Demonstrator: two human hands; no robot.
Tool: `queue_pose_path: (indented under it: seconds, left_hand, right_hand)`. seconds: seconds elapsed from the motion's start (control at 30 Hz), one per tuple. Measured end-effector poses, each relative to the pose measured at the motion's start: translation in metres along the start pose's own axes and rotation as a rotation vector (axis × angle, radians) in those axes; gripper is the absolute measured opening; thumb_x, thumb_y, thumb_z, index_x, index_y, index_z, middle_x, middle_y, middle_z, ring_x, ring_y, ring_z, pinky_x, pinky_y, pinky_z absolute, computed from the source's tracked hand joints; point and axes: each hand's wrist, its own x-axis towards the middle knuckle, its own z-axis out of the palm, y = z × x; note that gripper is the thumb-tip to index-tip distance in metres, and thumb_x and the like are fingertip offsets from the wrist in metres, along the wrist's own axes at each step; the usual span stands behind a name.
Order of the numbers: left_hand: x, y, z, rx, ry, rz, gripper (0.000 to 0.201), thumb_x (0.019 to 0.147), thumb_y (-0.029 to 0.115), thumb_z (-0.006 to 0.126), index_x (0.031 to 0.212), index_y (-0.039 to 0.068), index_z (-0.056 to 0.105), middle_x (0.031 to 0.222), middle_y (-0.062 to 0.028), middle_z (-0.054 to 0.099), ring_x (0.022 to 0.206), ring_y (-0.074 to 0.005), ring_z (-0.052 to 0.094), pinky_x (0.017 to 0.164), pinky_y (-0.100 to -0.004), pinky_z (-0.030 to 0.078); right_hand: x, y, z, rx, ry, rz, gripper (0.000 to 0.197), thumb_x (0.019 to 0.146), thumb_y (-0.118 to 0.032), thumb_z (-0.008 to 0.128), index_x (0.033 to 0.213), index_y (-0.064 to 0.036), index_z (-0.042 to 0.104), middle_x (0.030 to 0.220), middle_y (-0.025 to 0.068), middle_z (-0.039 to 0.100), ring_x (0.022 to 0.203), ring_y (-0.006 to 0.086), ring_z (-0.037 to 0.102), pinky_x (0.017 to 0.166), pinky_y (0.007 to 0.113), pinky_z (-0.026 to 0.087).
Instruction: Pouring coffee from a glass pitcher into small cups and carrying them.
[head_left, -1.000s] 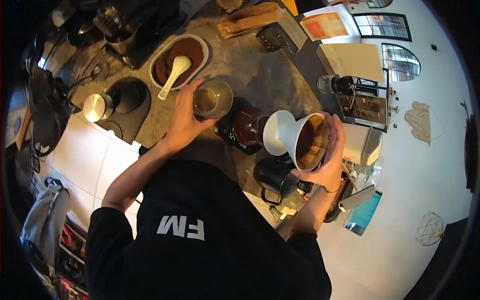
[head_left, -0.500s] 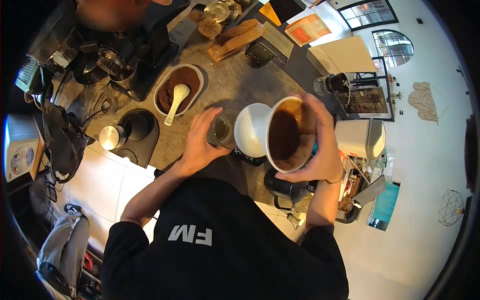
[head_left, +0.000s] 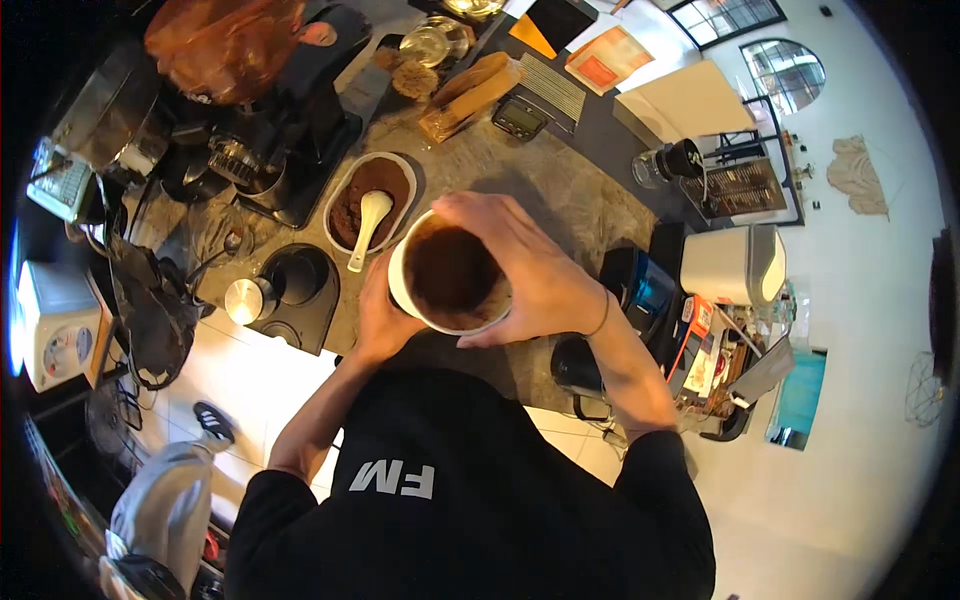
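My right hand (head_left: 530, 270) grips a white coffee dripper (head_left: 398, 285) from its right side, thumb at the near rim and fingers over the far rim. Dark brown coffee grounds (head_left: 450, 270) fill its inside, with a brown-stained paper filter around them. Close against the dripper's left side is my left hand (head_left: 380, 325), curled low. Its fingertips and the glass it held are hidden under the dripper. Just beyond my left hand, an oval white-rimmed bowl (head_left: 408, 205) of brown powder stands on the counter, with a cream spoon (head_left: 372, 218) lying in it.
A black kettle (head_left: 577, 365) stands right of my hands. At left are a black tray (head_left: 315, 315) and a metal cup (head_left: 248, 300). A small scale (head_left: 519, 117) and a brown paper bag (head_left: 470, 95) lie farther back. Another person's trouser leg (head_left: 165, 500) shows at lower left.
My right hand has brought the dripper leftward, over the place where my left hand held the glass. The glass is now out of sight. The other person's foot has moved farther into view.
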Motion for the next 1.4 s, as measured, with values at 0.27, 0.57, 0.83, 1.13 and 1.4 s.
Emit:
queue_pose_path:
  seconds: [0.27,0.57,0.83,1.13,1.4]
  left_hand:
    - [-0.020,-0.076,-0.011,-0.381,-0.106,-0.150,0.109,0.060,0.026,0.093,0.148,0.002,0.033,0.143,-0.0149,0.046,0.132,-0.0274,0.046,0.113,-0.0417,0.037]
    - [-0.050,-0.156,-0.061,0.264,-0.414,-0.264,0.044,0.095,0.018,0.065,0.133,0.002,0.052,0.129,-0.0184,0.058,0.119,-0.0283,0.055,0.101,-0.0393,0.044]
    - [-0.020,-0.035,-0.030,0.355,-0.328,0.093,0.061,0.076,0.021,0.086,0.127,0.000,0.060,0.136,-0.0188,0.055,0.125,-0.0294,0.052,0.107,-0.0429,0.037]
    - [-0.031,-0.024,-0.031,0.338,-0.293,0.122,0.081,0.078,0.015,0.083,0.142,-0.007,0.037,0.145,-0.0263,0.042,0.135,-0.0370,0.040,0.115,-0.0442,0.028]
    - [-0.034,-0.026,-0.033,0.329,-0.258,0.151,0.070,0.087,0.021,0.076,0.140,-0.007,0.040,0.143,-0.0249,0.045,0.133,-0.0333,0.043,0.114,-0.0425,0.028]
  right_hand:
    - [-0.028,-0.010,0.000,-0.146,0.215,0.145,0.110,0.063,-0.052,0.085,0.148,-0.0057,0.034,0.151,0.0161,0.039,0.138,0.0355,0.038,0.112,0.046,0.029]
    - [-0.126,0.031,0.053,0.027,1.448,0.802,0.024,0.092,-0.021,0.068,0.097,0.0011,0.061,0.084,0.0102,0.063,0.078,0.0186,0.060,0.068,0.031,0.046]
    - [-0.155,0.069,0.113,-0.001,1.416,0.868,0.030,0.091,-0.025,0.070,0.076,0.0009,0.065,0.067,0.0100,0.062,0.062,0.0110,0.054,0.056,0.030,0.042]
    - [-0.145,0.069,0.130,0.333,1.496,0.766,0.038,0.095,-0.026,0.066,0.069,0.0004,0.059,0.056,-0.0001,0.048,0.057,0.0048,0.040,0.048,0.031,0.033]
    - [-0.141,0.017,0.100,0.407,1.683,0.638,0.039,0.095,-0.032,0.065,0.073,0.0000,0.059,0.057,0.0057,0.050,0.055,0.0080,0.043,0.050,0.031,0.037]
